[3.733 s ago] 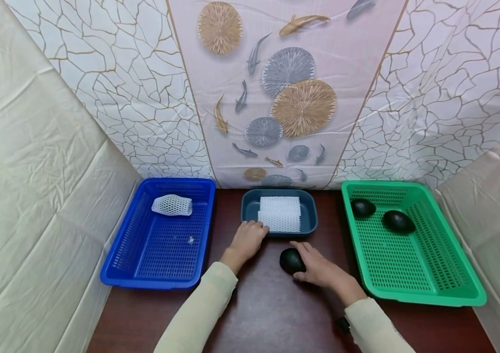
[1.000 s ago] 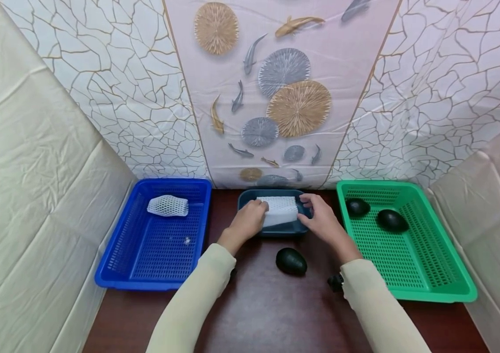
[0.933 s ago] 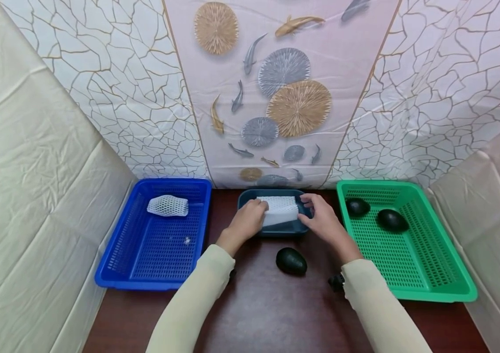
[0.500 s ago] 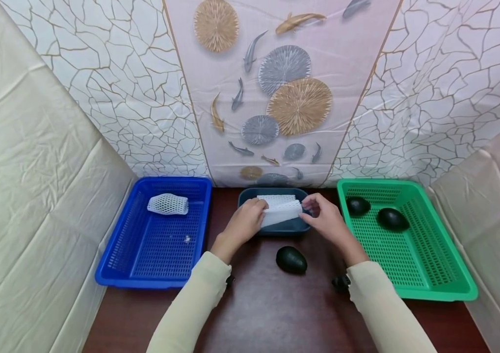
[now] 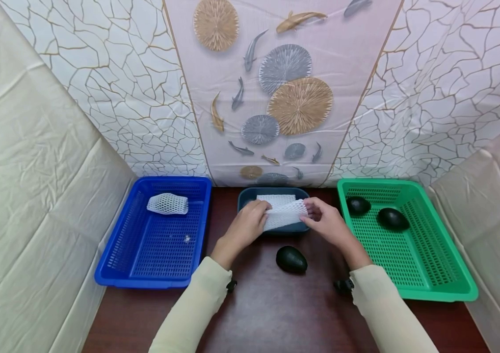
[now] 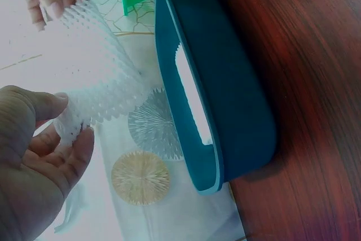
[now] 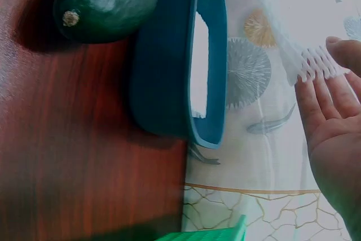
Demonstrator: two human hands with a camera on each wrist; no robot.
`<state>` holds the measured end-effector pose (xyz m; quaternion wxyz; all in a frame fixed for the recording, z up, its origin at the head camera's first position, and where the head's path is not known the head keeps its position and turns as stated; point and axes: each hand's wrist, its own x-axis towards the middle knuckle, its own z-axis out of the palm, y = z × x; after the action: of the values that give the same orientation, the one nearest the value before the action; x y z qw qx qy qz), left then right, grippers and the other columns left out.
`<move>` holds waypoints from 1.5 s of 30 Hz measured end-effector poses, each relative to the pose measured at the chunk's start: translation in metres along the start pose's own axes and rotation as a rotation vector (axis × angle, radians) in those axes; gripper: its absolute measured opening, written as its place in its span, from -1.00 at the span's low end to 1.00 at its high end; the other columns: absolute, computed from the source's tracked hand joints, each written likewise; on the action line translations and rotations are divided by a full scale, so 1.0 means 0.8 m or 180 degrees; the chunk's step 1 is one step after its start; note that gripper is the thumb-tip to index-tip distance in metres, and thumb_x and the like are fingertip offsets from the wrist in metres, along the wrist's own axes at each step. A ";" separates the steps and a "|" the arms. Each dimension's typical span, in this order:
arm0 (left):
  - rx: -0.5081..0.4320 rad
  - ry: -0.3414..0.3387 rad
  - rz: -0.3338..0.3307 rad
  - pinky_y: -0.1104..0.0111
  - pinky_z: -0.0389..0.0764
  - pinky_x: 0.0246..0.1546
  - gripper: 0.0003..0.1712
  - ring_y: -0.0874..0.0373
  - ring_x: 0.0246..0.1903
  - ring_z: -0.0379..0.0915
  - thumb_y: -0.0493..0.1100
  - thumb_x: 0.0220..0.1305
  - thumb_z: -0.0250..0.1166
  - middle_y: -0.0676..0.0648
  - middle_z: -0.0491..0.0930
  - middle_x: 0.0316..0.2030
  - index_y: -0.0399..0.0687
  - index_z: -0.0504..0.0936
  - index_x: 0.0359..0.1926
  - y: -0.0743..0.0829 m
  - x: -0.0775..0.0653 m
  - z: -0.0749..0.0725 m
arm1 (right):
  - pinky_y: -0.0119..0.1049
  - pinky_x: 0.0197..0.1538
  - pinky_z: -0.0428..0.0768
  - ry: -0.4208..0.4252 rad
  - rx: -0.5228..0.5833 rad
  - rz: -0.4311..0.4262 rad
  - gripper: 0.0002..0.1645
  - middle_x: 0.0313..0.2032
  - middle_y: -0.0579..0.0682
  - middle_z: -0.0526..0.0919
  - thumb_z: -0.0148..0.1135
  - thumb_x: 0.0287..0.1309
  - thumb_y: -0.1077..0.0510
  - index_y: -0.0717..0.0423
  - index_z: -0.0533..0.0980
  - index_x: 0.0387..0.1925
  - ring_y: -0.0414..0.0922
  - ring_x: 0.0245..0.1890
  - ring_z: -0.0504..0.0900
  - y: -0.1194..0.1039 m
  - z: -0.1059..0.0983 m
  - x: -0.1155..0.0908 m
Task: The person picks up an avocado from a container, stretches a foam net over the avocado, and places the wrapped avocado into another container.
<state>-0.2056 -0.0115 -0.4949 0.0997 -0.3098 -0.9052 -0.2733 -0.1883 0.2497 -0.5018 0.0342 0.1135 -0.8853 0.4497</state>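
My left hand (image 5: 246, 221) pinches one end of a white foam net sleeve (image 5: 286, 214), held above the dark teal tray (image 5: 245, 196). The right hand (image 5: 327, 220) holds the sleeve's other end, thumb on one side and fingers on the other in the right wrist view. The sleeve looks wide and slightly opened in the left wrist view (image 6: 96, 66). Another white foam net (image 5: 272, 197) lies in the tray, partly hidden by the raised one. A dark green avocado (image 5: 291, 260) rests on the table just in front of the tray.
At left stands a blue basket (image 5: 207, 230) containing an item wrapped in white foam net (image 5: 168, 204). A green basket (image 5: 408, 289) at right holds two dark avocados (image 5: 393, 219). Patterned sheets (image 5: 144, 88) hang behind the brown table (image 5: 267, 314).
The right hand has let go of the avocado and moved to the tray. Both hands have raised one foam net sleeve, and its right end is now spread at the right fingers.
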 end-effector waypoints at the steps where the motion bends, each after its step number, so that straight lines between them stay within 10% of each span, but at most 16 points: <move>1: -0.0031 0.0003 -0.0002 0.18 0.64 0.08 -0.84 0.01 -0.01 0.62 -0.31 0.43 0.27 -0.13 0.68 -0.08 -0.17 0.64 -0.01 0.002 0.000 -0.001 | 0.03 0.07 0.69 -0.0014 0.0033 0.0017 -0.56 -0.04 0.21 0.70 0.41 0.26 0.26 0.21 0.52 0.13 0.08 -0.05 0.71 0.001 0.001 -0.001; 12: 0.0266 0.0066 -0.0038 0.09 0.60 0.13 -0.70 -0.01 0.05 0.62 -0.15 0.45 0.27 -0.12 0.70 0.03 -0.11 0.64 0.12 0.018 -0.002 -0.007 | -0.13 -0.04 0.71 0.0158 -0.0057 -0.0015 -0.76 -0.15 0.12 0.72 0.38 0.30 0.24 0.19 0.59 -0.04 -0.04 -0.15 0.68 -0.005 0.008 -0.008; 27: 0.0659 0.0228 0.0495 0.19 0.63 0.14 -0.65 0.04 0.05 0.64 -0.14 0.46 0.29 -0.09 0.69 0.02 -0.12 0.62 0.19 0.060 0.011 -0.011 | -0.15 -0.12 0.74 0.0300 -0.0189 -0.0439 -0.82 -0.22 0.07 0.76 0.41 0.26 0.28 0.18 0.62 -0.11 -0.11 -0.21 0.73 -0.027 0.012 -0.019; 35: 0.0348 0.0294 0.0547 0.27 0.69 0.01 -0.73 0.07 -0.05 0.66 -0.28 0.44 0.28 -0.10 0.70 -0.07 -0.16 0.66 0.11 0.063 0.008 -0.009 | -0.44 -0.24 0.65 0.0390 -0.0169 -0.0785 -0.78 -0.24 0.03 0.75 0.43 0.22 0.31 0.16 0.62 -0.10 -0.29 -0.33 0.62 -0.031 0.012 -0.027; 45: 0.0066 0.0434 0.0504 0.28 0.69 0.00 -0.77 0.06 -0.10 0.67 -0.35 0.47 0.21 -0.14 0.67 -0.11 -0.22 0.67 0.07 0.060 0.008 -0.014 | -0.24 -0.27 0.69 0.0203 -0.0342 -0.1098 -0.55 -0.20 0.08 0.78 0.49 0.14 0.31 0.17 0.51 0.04 -0.19 -0.33 0.69 -0.031 0.008 -0.028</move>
<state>-0.1811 0.0173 -0.4621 0.1855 -0.3600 -0.8718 -0.2756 -0.1604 0.2342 -0.4899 0.1449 0.2473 -0.8739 0.3926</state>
